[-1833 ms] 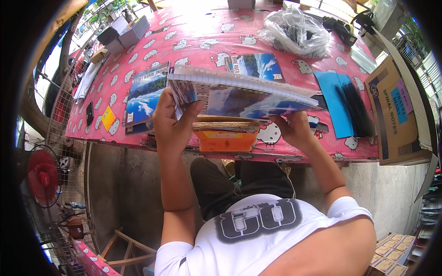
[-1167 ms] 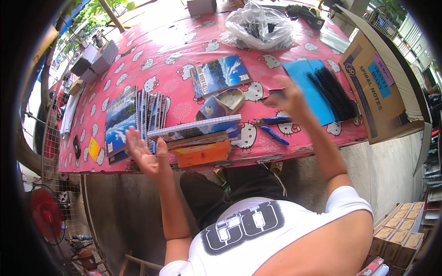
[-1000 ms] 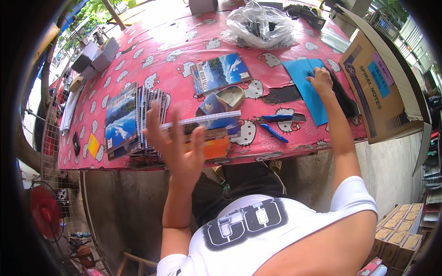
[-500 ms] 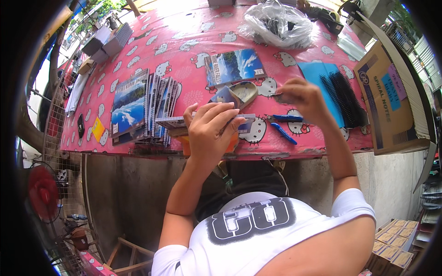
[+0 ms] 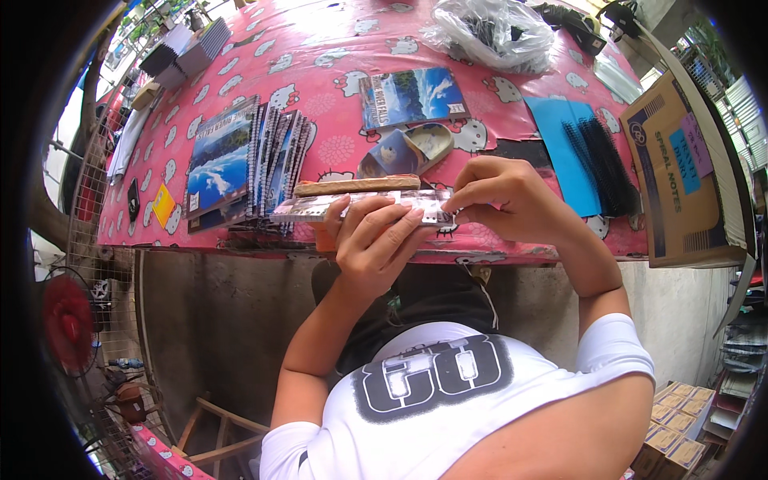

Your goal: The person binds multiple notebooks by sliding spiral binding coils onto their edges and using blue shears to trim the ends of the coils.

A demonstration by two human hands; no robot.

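My left hand (image 5: 380, 240) is closed around a thin notebook or page stack (image 5: 320, 206), held edge-on at the table's near edge. Along its far side lies a flat wooden strip (image 5: 356, 186). At the right end of the stack, my right hand (image 5: 504, 196) has its thumb and fingers pinched together; what they hold, if anything, is too small to make out. Something orange (image 5: 324, 240) shows below the stack. Just beyond are a slipper-shaped grey and cream item (image 5: 408, 150) and a notebook with a waterfall cover (image 5: 412, 98).
Spiral-bound notebooks (image 5: 220, 172) stand in a pile at left. Black binding coils (image 5: 600, 164) lie on blue sheets (image 5: 552, 136) at right, beside a cardboard box (image 5: 672, 176). A clear plastic bag (image 5: 488, 36) is at the back. The pink tablecloth (image 5: 336, 148) has cartoon prints.
My right hand has come left and down to the stack's right end. The stack has tilted, bringing the wooden strip into view. The blue pens seen earlier are now hidden around my right hand.
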